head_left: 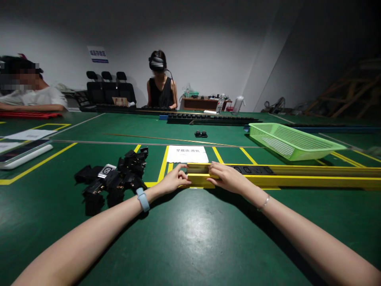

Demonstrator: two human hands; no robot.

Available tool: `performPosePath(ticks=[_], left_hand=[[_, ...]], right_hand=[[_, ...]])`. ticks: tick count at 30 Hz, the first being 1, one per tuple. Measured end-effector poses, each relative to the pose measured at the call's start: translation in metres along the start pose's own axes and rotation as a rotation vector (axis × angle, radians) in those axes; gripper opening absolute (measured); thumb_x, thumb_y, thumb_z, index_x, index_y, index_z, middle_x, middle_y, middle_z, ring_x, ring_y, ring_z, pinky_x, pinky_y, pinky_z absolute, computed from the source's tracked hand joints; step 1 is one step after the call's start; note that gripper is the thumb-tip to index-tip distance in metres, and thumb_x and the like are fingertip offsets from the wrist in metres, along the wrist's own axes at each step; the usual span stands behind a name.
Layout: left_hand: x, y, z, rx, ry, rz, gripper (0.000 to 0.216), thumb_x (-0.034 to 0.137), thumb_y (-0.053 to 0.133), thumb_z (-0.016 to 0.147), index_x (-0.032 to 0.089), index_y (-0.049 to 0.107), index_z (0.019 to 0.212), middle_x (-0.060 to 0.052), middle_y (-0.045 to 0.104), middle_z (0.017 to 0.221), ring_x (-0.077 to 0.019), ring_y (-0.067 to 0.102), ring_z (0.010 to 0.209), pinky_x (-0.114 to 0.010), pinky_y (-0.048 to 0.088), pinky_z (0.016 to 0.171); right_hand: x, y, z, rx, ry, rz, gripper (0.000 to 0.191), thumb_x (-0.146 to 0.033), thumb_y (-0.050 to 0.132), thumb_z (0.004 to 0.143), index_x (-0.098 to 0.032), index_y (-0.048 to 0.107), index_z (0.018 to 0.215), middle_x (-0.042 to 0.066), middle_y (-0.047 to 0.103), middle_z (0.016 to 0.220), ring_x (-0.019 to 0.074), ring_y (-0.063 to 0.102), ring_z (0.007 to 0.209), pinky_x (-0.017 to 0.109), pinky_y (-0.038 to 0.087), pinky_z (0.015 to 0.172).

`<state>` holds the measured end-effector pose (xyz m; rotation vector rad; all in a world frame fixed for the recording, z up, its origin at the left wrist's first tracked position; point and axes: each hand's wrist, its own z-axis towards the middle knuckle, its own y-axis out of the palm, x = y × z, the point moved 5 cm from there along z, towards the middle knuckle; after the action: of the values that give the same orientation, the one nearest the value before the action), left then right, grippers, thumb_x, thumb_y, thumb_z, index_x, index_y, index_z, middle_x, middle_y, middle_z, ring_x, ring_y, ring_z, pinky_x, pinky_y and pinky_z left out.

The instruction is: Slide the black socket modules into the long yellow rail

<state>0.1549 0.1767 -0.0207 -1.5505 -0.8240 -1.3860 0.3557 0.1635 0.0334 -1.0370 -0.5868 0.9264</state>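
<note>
A long yellow rail (pixel 297 176) lies across the green table, running from the middle off to the right, with black socket modules (pixel 253 170) seated in its channel. My left hand (pixel 174 179) pinches the rail's left end, fingers pressed together at the tip. My right hand (pixel 226 177) lies over the rail just right of that end, fingers curled across its top. To the left of my left hand sits a pile of loose black socket modules (pixel 114 180), one showing a white face.
A white paper label (pixel 187 154) lies just behind the rail. A green plastic basket (pixel 285 141) stands at the back right. Long black strips (pixel 208 118) lie further back. One person sits across the table, another leans at far left. A white tray (pixel 24 153) sits left.
</note>
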Motion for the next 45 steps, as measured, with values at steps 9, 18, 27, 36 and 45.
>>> performPosePath(ticks=[9,18,27,36,45], left_hand=[[-0.001,-0.001,0.000,-0.002,0.020,0.009,0.058,0.021,0.073,0.068,0.018,0.042,0.117,0.006,0.054,0.071,-0.0091,0.053,0.065,-0.024,0.037,0.066],[0.003,-0.002,-0.004,-0.014,0.061,0.101,0.047,0.024,0.070,0.069,0.017,0.044,0.107,0.002,0.058,0.079,-0.0113,0.056,0.069,-0.026,0.043,0.069],[0.089,-0.141,-0.113,0.377,0.186,0.772,0.036,0.049,0.049,0.085,0.022,0.061,0.105,-0.004,0.065,0.113,-0.0224,0.058,0.106,-0.037,0.042,0.097],[-0.036,-0.353,-0.202,0.922,-0.199,0.236,0.042,0.054,0.035,0.089,0.028,0.059,0.112,0.007,0.056,0.135,-0.0229,0.039,0.134,-0.042,0.028,0.111],[-0.044,-0.370,-0.118,0.583,-0.092,-0.095,0.049,0.056,0.035,0.088,0.024,0.061,0.114,0.006,0.065,0.124,-0.0205,0.043,0.131,-0.034,0.034,0.110]], right_hand=[[0.011,-0.008,-0.019,-0.064,0.033,-0.072,0.014,-0.026,0.046,0.094,-0.019,0.055,0.086,0.010,0.060,0.096,0.0217,0.059,0.097,0.036,0.052,0.082],[-0.004,-0.012,-0.019,0.064,0.121,-0.095,0.020,-0.026,0.050,0.092,-0.017,0.056,0.109,0.012,0.063,0.106,0.0233,0.060,0.102,0.046,0.049,0.094],[-0.060,-0.016,-0.078,0.083,0.231,0.060,0.033,-0.020,0.046,0.091,-0.022,0.050,0.124,0.010,0.047,0.139,0.0239,0.044,0.130,0.049,0.035,0.110],[-0.060,0.006,-0.080,-0.007,0.408,0.357,0.021,-0.023,0.041,0.094,-0.023,0.058,0.104,0.007,0.062,0.114,0.0194,0.058,0.110,0.037,0.047,0.096],[-0.061,0.010,-0.078,-0.014,0.466,0.345,0.019,-0.024,0.041,0.094,-0.022,0.058,0.100,0.007,0.060,0.113,0.0190,0.057,0.108,0.036,0.046,0.095]])
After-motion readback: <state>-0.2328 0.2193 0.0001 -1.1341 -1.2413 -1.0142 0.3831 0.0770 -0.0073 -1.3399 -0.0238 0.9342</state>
